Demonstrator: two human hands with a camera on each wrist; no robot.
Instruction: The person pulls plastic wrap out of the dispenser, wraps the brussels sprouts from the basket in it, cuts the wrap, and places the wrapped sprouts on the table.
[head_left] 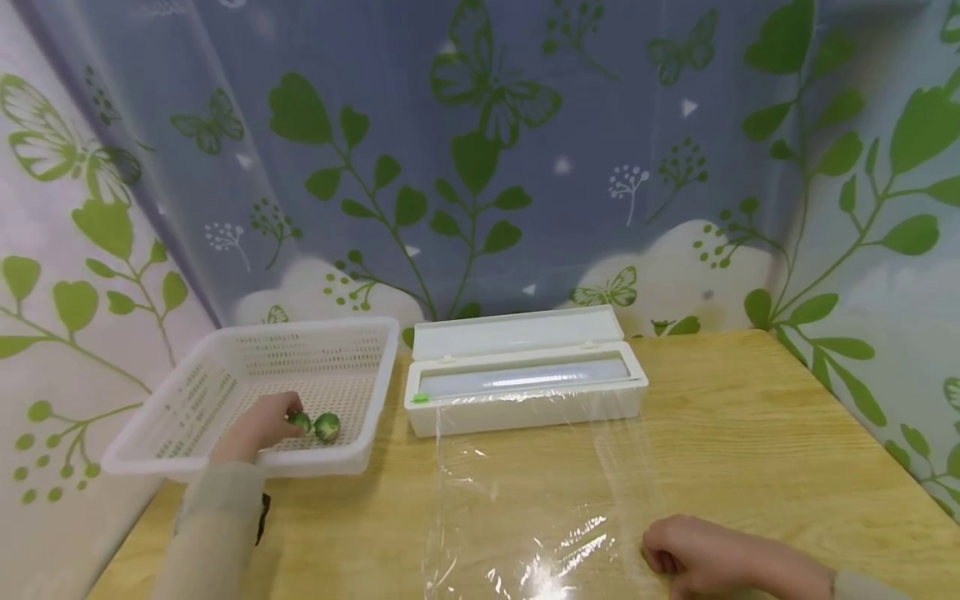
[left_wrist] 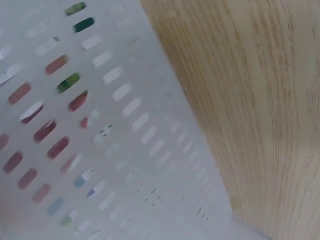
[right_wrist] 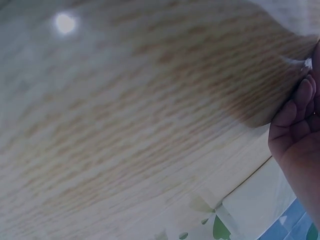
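Our left hand (head_left: 262,422) pinches a sprout (head_left: 302,422), 8 o'clock; right hand (head_left: 693,550), 4:30, pinches film (head_left: 525,492) we could wrinkle tugging crooked.

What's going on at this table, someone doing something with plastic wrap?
A person is working with both hands. The left hand reaches into a white perforated basket and grips one Brussels sprout, with a second sprout lying right beside it. The right hand seems to pinch the side edge of the clear cling film. That film runs out from a white dispenser, whose lid stands open, and over the wooden table toward the person.
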